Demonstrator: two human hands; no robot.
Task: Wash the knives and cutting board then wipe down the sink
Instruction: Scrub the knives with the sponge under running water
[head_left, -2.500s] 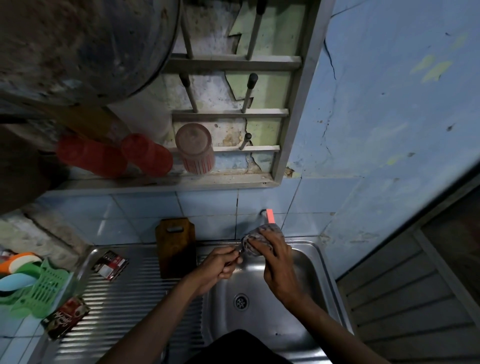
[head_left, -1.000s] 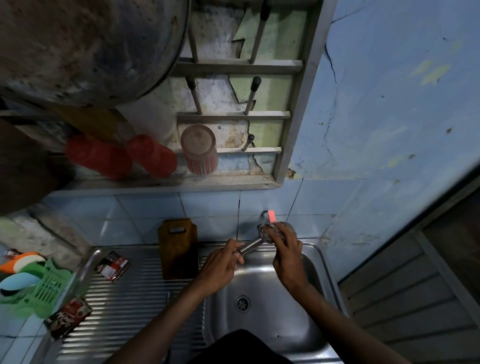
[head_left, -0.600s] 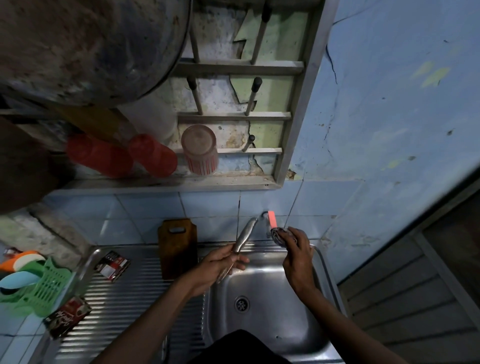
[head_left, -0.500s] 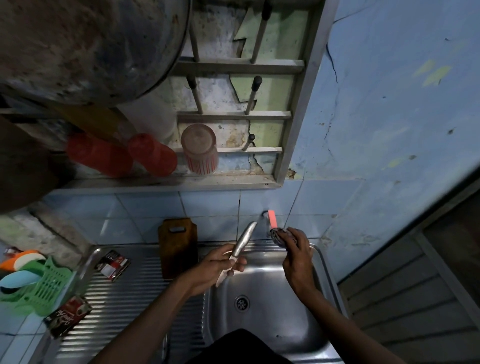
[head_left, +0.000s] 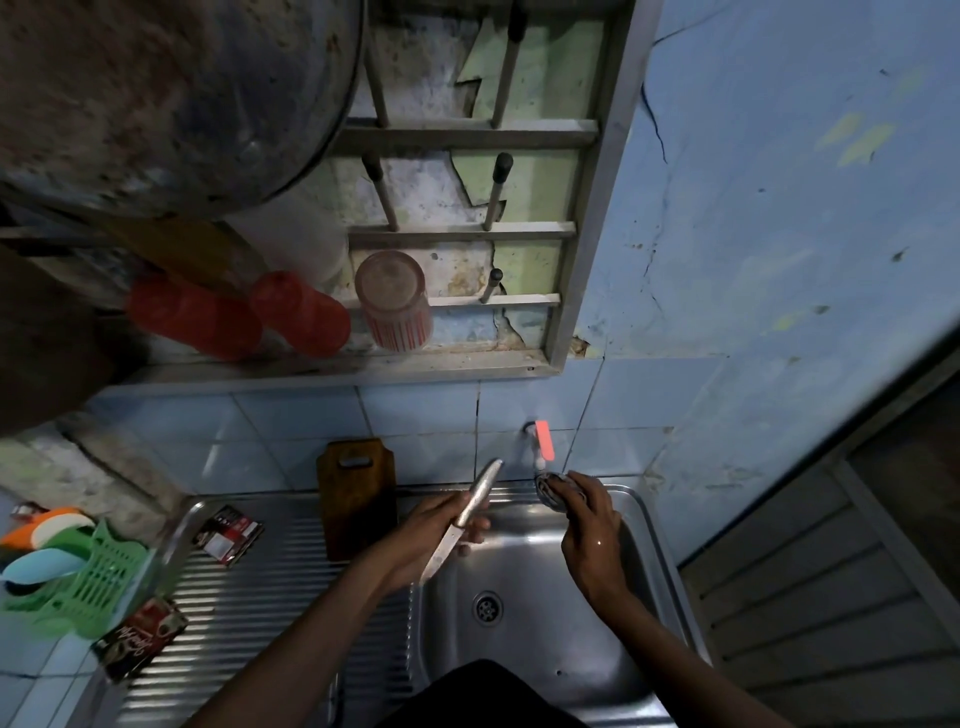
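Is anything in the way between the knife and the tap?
No. The left hand holds the knife over the sink, left of the tap. Only open air lies between. The right hand holds a scrubber under the tap.

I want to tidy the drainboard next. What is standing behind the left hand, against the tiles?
A brown cutting board leans there, its handle slot up. The left hand, gripping a knife, covers nothing of it.
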